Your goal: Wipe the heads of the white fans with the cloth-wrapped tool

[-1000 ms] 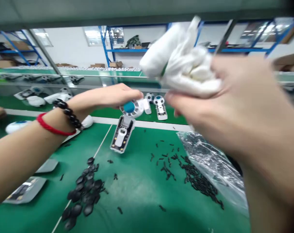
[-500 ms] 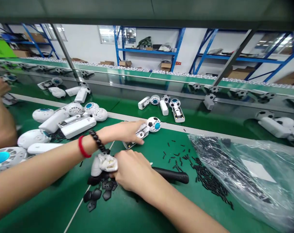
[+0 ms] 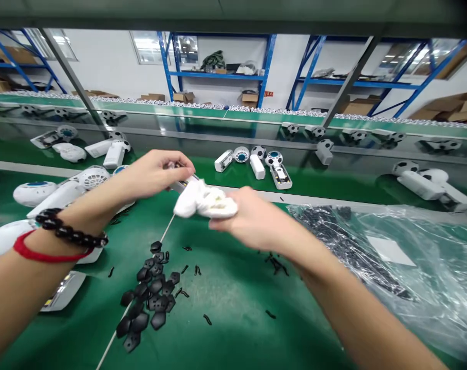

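White crumpled cloth (image 3: 204, 201) pinched in right hand (image 3: 256, 221); left hand (image 3: 156, 172) grips a hidden part.

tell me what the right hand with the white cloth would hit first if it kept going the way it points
Probably the left hand: the right hand points left with its crumpled white cloth almost touching it, though depth is unclear.

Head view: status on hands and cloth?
Left hand grips a part, mostly hidden. Right hand holds white cloth against it. Black caps and clear bag lie apart on the belt.
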Tool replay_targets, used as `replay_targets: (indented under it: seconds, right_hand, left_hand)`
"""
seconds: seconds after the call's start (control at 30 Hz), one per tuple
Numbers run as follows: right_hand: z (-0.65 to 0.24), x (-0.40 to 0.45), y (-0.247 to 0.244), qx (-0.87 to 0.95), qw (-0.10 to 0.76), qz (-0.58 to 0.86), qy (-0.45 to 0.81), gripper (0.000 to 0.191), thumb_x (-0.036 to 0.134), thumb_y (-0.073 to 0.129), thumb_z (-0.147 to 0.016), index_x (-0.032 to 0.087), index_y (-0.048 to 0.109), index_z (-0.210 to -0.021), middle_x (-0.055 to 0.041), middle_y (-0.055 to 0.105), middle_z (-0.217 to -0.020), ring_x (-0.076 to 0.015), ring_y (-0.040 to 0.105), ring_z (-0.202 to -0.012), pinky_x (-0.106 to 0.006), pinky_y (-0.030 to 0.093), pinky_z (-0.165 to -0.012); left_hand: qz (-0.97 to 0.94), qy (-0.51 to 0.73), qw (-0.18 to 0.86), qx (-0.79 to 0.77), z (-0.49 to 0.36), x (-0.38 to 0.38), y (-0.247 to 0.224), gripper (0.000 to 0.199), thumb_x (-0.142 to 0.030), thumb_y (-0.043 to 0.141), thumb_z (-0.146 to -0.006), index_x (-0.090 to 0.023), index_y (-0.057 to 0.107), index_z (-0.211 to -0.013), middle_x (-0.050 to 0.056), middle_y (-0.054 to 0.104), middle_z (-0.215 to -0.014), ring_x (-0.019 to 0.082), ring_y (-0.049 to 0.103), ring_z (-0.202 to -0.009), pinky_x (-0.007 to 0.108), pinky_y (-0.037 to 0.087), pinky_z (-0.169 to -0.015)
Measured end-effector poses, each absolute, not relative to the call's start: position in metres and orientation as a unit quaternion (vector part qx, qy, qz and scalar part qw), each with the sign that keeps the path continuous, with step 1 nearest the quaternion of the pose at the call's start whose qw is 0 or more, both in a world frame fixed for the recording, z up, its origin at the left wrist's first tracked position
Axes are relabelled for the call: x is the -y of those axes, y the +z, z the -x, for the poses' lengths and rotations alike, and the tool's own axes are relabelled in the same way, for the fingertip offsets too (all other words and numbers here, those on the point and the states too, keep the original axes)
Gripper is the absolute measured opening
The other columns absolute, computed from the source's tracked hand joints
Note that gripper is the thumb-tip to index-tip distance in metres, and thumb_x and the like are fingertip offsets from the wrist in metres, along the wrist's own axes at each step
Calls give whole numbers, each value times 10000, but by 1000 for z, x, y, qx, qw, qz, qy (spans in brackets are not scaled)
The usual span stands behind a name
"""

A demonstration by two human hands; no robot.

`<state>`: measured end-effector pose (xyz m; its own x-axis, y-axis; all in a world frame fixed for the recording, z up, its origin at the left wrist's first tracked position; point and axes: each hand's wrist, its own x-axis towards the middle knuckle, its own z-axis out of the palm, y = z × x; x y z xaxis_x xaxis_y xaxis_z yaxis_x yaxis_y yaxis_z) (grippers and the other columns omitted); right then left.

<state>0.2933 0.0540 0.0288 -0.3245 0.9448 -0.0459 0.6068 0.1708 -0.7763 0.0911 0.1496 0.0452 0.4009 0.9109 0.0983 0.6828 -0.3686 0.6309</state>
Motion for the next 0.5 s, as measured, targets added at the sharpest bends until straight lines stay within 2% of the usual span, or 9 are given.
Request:
replay_targets:
  seconds: [0.13, 0.23, 0.33, 0.5]
  right_hand:
    - [-315, -68, 27, 609, 309, 563, 466, 120, 149, 686, -710, 168, 588, -643, 17, 566, -600, -99, 468, -510, -235, 341, -470]
    - [-312, -75, 13, 525, 346, 553, 546, 87, 140, 706, -689, 162, 622, -688, 14, 581, -631, -95, 487, -513, -228, 347, -452]
    - [-303, -81, -1, 499, 362, 542, 572, 95, 114, 685, -682, 166, 609, -703, 27, 579, -645, -75, 471, -497, -219, 347, -452]
    - [-298, -84, -16, 471, 366, 524, 608, 149, 134, 710, -655, 175, 593, -739, 37, 585, -636, -79, 471, -498, -225, 366, -469]
  left_hand:
    - [-735, 240, 314, -550, -96, -167, 48, 254, -433, 600, -731, -190, 676, -733, 10, 547, -584, 111, 397, -458, 253, 252, -430]
    - [-751, 240, 275, -551, -107, -170, 43, 370, -522, 561, -804, -188, 678, -697, 3, 509, -525, 116, 395, -458, 259, 297, -465]
    - [-767, 266, 223, -540, -116, -164, 41, 462, -604, 510, -847, -184, 684, -766, 8, 541, -559, 125, 434, -494, 255, 337, -502]
    - [-782, 266, 126, -550, -117, -154, 43, 551, -701, 455, -838, -194, 664, -784, 22, 609, -655, 152, 488, -583, 258, 331, -538]
